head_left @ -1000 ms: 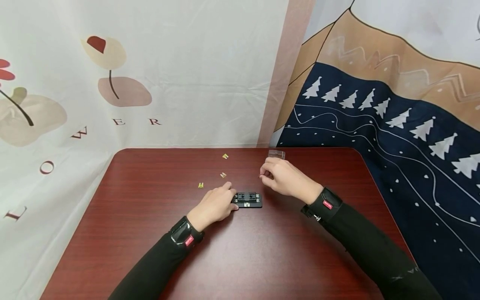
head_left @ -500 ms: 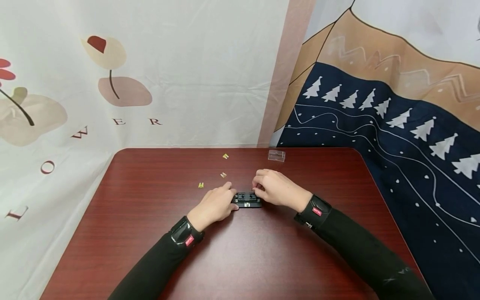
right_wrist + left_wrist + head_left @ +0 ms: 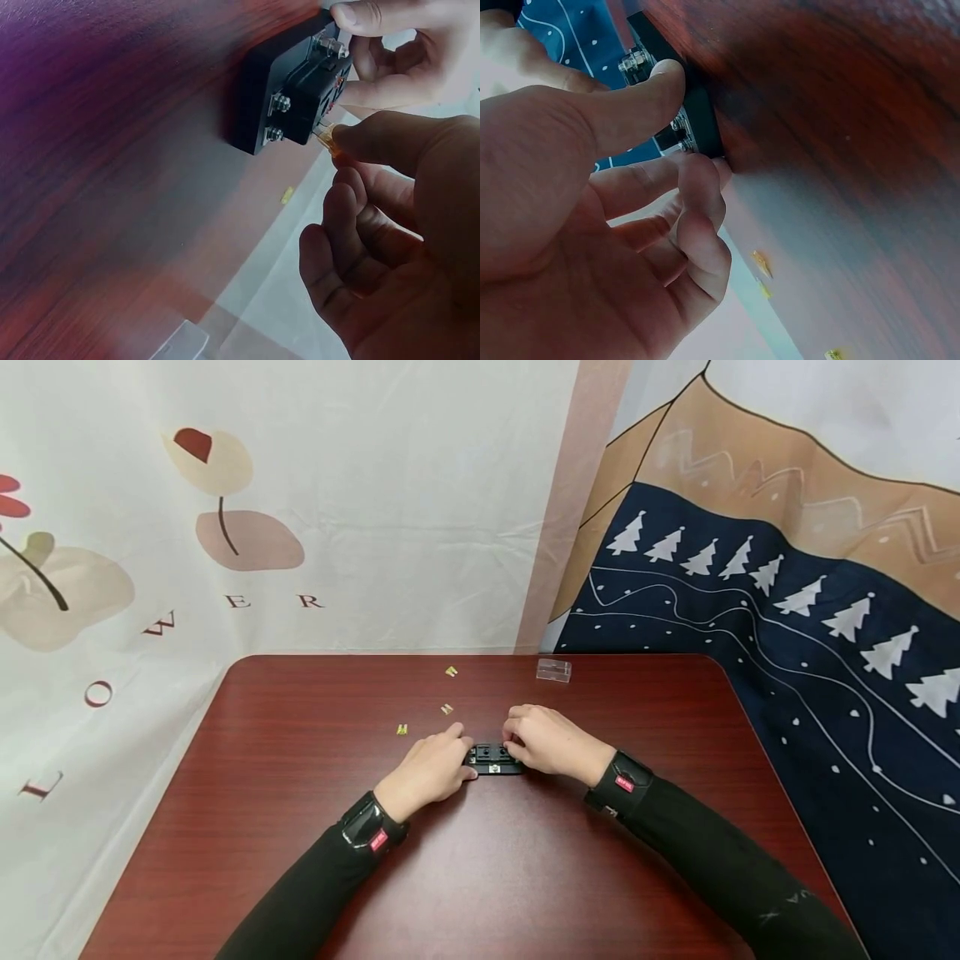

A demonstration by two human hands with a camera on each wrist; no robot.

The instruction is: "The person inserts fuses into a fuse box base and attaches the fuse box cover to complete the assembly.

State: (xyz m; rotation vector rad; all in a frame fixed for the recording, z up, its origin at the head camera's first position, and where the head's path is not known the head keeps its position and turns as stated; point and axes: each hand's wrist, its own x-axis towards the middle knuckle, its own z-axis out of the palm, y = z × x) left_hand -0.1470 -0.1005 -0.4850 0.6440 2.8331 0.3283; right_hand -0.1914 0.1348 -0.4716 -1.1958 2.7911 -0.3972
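Note:
A black fuse block (image 3: 493, 768) with metal screw terminals lies on the table between both hands. My left hand (image 3: 427, 768) holds its left end, thumb on the near side and fingers at the far side. In the right wrist view, my right hand (image 3: 397, 202) pinches a yellow blade fuse (image 3: 327, 139) between thumb and index finger. Its prongs point at the top of the block, at the right-end slot; whether they have entered cannot be told. In the head view my right hand (image 3: 553, 739) hides this fuse and the block's right end.
Three loose yellow fuses lie beyond the left hand: a near-left fuse (image 3: 402, 729), a middle fuse (image 3: 447, 709) and a far fuse (image 3: 451, 672). A clear plastic cover (image 3: 553, 671) sits near the back edge of the brown table (image 3: 300, 827).
My right hand has come left and slightly nearer, from beside the block to over its right end, still pinching the fuse. My left hand has stayed on the block.

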